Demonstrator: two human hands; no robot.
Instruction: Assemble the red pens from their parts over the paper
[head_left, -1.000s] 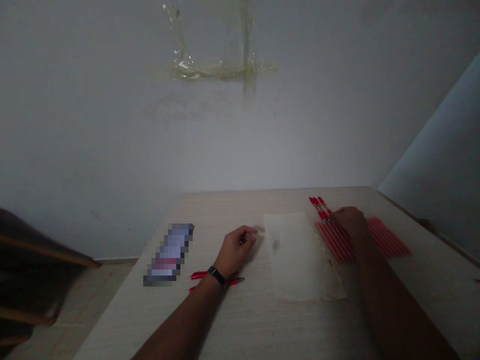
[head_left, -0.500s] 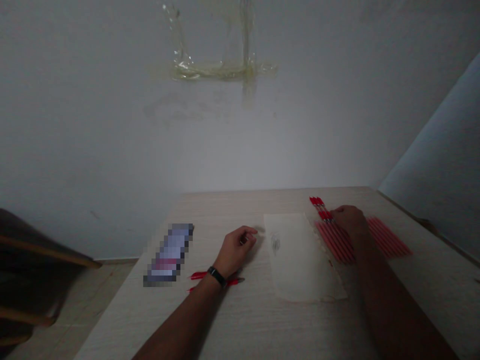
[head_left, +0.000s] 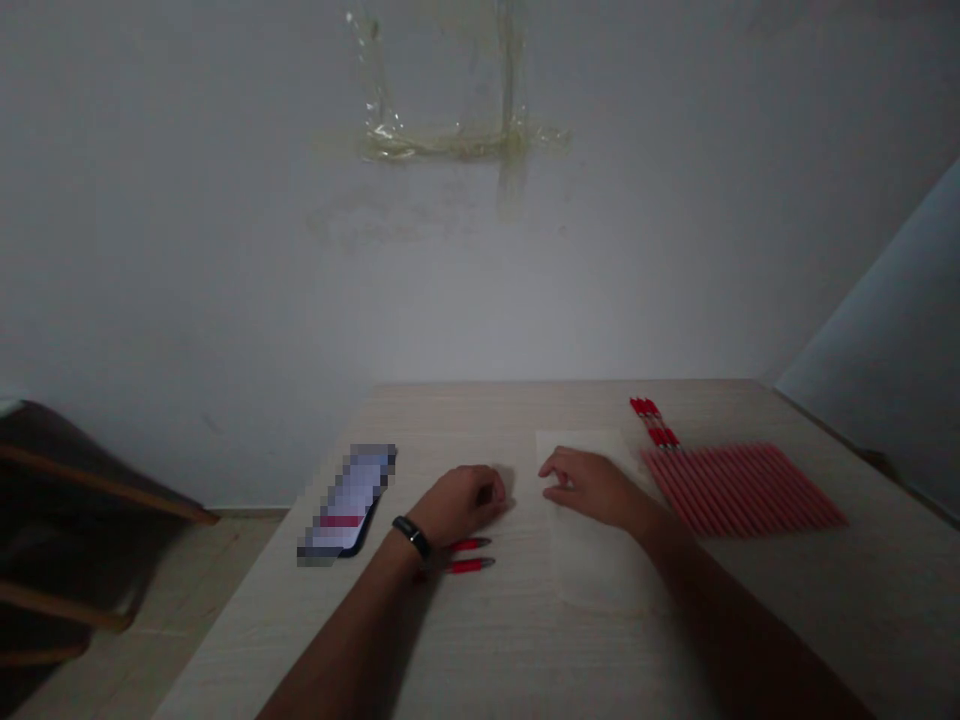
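My left hand (head_left: 466, 500) rests on the table with its fingers curled in, and nothing shows in them. Beside it, partly under the wrist, lie two red pens (head_left: 469, 567) with dark tips. My right hand (head_left: 589, 485) hovers over or touches a sheet of paper (head_left: 600, 570), thumb and fingers apart, with nothing visible between them. Right of the paper lies a tight row of slim red sticks, like pencils (head_left: 742, 490), side by side. A few red pens (head_left: 654, 422) lie together just behind that row's left end.
A phone (head_left: 349, 500), blurred out, lies near the table's left edge. The pale wooden table (head_left: 465, 650) meets a grey wall (head_left: 450, 310) with yellowed tape (head_left: 442, 150). Wooden chair parts (head_left: 105, 485) stand at left.
My right hand has come away from the red pens at the right and moved left over the paper. My left hand has shifted slightly left. The view has turned a little.
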